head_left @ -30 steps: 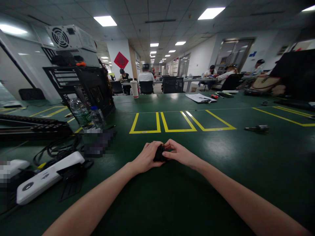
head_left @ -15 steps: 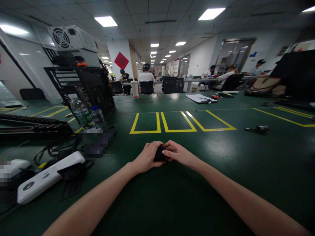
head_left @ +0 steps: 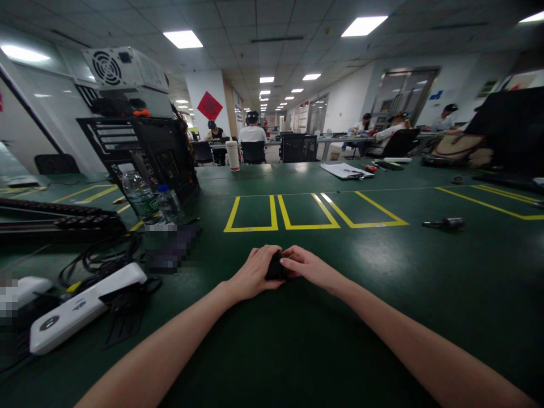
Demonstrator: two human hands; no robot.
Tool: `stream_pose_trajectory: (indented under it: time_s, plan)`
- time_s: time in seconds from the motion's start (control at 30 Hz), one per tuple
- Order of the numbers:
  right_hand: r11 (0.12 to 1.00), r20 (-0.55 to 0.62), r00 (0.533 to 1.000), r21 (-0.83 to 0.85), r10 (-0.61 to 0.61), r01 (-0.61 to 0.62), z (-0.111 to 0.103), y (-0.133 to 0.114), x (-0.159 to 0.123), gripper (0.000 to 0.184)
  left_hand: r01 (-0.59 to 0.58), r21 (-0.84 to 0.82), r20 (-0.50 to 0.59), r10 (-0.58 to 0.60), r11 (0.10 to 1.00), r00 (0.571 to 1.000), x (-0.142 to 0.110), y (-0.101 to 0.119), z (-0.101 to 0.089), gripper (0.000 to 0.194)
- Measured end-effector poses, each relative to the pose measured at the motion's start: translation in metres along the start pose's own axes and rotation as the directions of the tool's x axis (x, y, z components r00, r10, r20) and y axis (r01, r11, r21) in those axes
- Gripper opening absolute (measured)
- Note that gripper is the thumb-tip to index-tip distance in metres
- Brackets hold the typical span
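A small black object [head_left: 276, 268] is between my hands, low over the green table [head_left: 272, 351]; its kind cannot be made out, and the fingers cover much of it. My left hand [head_left: 257, 271] is wrapped round its left side, thumb below and fingers over the top. From the right, my right hand [head_left: 306, 265] closes on it with thumb and fingertips. Yellow tape outlines [head_left: 309, 226] lie on the table just beyond the hands. A dark metal tool with a thick cylindrical end [head_left: 450, 223] rests further right.
At left are a white power strip [head_left: 85, 311], black cables [head_left: 91, 260], plastic bottles [head_left: 142, 195] and an opened black computer case [head_left: 148, 144]. Further back stand a white cup [head_left: 232, 156] and a clipboard with paper [head_left: 344, 170]. Several people sit at far desks.
My right hand has shifted very slightly at the black object. The left hand keeps its hold, and the things on the table stay where they were.
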State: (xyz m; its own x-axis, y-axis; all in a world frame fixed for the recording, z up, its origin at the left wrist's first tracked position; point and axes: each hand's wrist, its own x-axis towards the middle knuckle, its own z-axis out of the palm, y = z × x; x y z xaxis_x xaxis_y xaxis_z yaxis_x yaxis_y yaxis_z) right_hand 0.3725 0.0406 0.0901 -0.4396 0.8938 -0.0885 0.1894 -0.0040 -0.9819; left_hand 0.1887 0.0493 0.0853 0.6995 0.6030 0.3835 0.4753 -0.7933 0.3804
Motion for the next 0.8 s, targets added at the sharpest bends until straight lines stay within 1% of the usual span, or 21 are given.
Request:
stream_pose_trajectory:
  time_s: [0.1, 0.17, 0.27, 0.43, 0.53, 0.63, 0.73, 0.8]
  plan:
    - [0.999, 0.038, 0.999, -0.034, -0.002, 0.004, -0.0027, -0.0008, -0.0022, 0.027, -0.003, -0.003, 0.009, 0.003, 1.0, 1.0, -0.0004, 0.0002, -0.0004, 0.058]
    - [1.0, 0.059, 0.998, -0.025, -0.013, 0.015, -0.0044, -0.0017, -0.0044, 0.031, 0.002, -0.001, 0.008, -0.002, 1.0, 1.0, -0.0006, 0.0, -0.0004, 0.057]
    - [0.999, 0.059, 0.998, -0.014, -0.032, 0.033, -0.005, -0.0034, -0.0071, 0.037, 0.01, 0.006, -0.001, -0.01, 1.0, 1.0, -0.0006, -0.0005, 0.0001, 0.057]
    - [0.999, 0.013, 0.999, 0.015, -0.032, 0.032, -0.0009, -0.0038, -0.0063, 0.025, 0.003, 0.004, 0.002, -0.003, 1.0, 1.0, -0.0001, 0.0003, -0.0002, 0.059]
    - [1.0, -0.008, 1.0, -0.012, -0.021, 0.021, 0.0003, -0.0014, -0.0034, 0.026, -0.005, 0.002, -0.003, 0.005, 1.0, 1.0, 0.0003, 0.0002, 0.0, 0.058]
    - [1.0, 0.021, 1.0, -0.021, 0.014, -0.014, -0.0014, -0.0006, -0.0024, 0.028, -0.003, 0.006, -0.006, 0.003, 1.0, 1.0, 0.0004, -0.0009, 0.0013, 0.059]
    - [0.998, 0.058, 0.997, -0.022, -0.049, 0.05, -0.0041, -0.0028, -0.0045, 0.031, 0.011, 0.014, -0.006, -0.011, 1.0, 1.0, 0.0003, -0.0014, 0.0021, 0.058]
    - [0.995, 0.057, 0.994, -0.025, -0.096, 0.098, -0.0049, -0.0046, -0.0062, 0.034, 0.014, 0.015, 0.0, -0.014, 1.0, 1.0, 0.0001, -0.0008, 0.0014, 0.058]
